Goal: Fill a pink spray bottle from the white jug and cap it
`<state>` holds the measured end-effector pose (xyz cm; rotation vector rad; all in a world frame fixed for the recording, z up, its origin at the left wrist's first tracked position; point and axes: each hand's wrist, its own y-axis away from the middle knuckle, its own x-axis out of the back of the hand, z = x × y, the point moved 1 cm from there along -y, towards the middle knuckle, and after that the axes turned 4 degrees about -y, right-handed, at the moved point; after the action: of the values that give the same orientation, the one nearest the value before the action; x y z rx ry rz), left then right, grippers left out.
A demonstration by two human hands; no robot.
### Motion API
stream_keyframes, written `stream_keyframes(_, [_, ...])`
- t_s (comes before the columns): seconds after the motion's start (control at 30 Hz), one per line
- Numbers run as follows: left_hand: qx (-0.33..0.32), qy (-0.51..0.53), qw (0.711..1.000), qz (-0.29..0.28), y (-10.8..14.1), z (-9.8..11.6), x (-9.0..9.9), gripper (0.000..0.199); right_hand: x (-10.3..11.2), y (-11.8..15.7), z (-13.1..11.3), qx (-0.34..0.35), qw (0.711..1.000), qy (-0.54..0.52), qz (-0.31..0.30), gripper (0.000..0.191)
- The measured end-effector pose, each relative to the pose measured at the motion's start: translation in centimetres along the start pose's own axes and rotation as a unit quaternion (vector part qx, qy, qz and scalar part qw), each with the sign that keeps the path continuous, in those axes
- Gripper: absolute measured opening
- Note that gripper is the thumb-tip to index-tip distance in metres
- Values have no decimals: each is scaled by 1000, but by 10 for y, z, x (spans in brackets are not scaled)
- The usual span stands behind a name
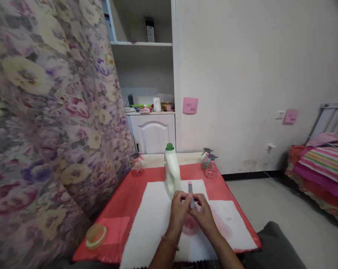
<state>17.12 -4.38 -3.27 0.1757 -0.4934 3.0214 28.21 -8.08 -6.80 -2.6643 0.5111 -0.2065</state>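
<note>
A spray bottle (190,226) with a see-through pinkish body stands on the white cloth (149,224), partly hidden under my hands. Its grey spray head (190,189) has a pink nozzle tip that points away from me. My left hand (180,204) closes its fingers around the left side of the spray head. From the right, my right hand (202,209) grips the same head, so the fingers of both nearly meet. Just beyond my left hand rises a pale green jug (171,173) with a handle and a dark green top (169,146).
One spray bottle (137,166) stands at the table's far left; two more, including a pink one (211,168), stand far right. A gold-rimmed round lid (96,236) lies front left on the red tablecloth (115,209). A floral curtain (59,112) hangs along the left.
</note>
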Motion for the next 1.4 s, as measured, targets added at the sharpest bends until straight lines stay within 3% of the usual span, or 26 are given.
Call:
stream_keyframes(0.13, [2,1,1000,2,0,1,0,28,2,0,0,12,1000,-12,-23,18])
stream_keyframes(0.3, [3,-2,1000,0,0,0,-1,27,1,-1,2,-2,1000,4,30,13])
stream_keyframes(0.5, [2,-2,1000,-5,1,-1,-1,24,6,-2,-4,13,999,-17,-33,19])
stream_keyframes(0.67, [1,-4,1000,-1,2,1,-1,23,3,-1,-3,-6,1000,-8,0,15])
stream_keyframes(0.83, [0,-8,1000,0,2,1,-2,22,4,1,-4,2,999,-19,-29,22])
stream_keyframes(0.97, [0,-11,1000,-2,2,3,-2,23,2,0,-1,-3,1000,-8,8,10])
stream_keyframes(1.03, [1,-14,1000,-1,2,4,-2,23,1,0,0,-7,1000,-2,27,14])
stream_keyframes(1.13, [1,-16,1000,-3,1,4,-1,23,2,1,-2,1,1000,-9,9,23])
stream_keyframes(1.23, [2,-16,1000,-7,0,5,-1,25,2,1,-4,9,1000,-18,-15,18])
stream_keyframes(1.4, [4,-22,1000,-3,0,6,-1,28,-1,0,-3,-5,999,-8,31,12])
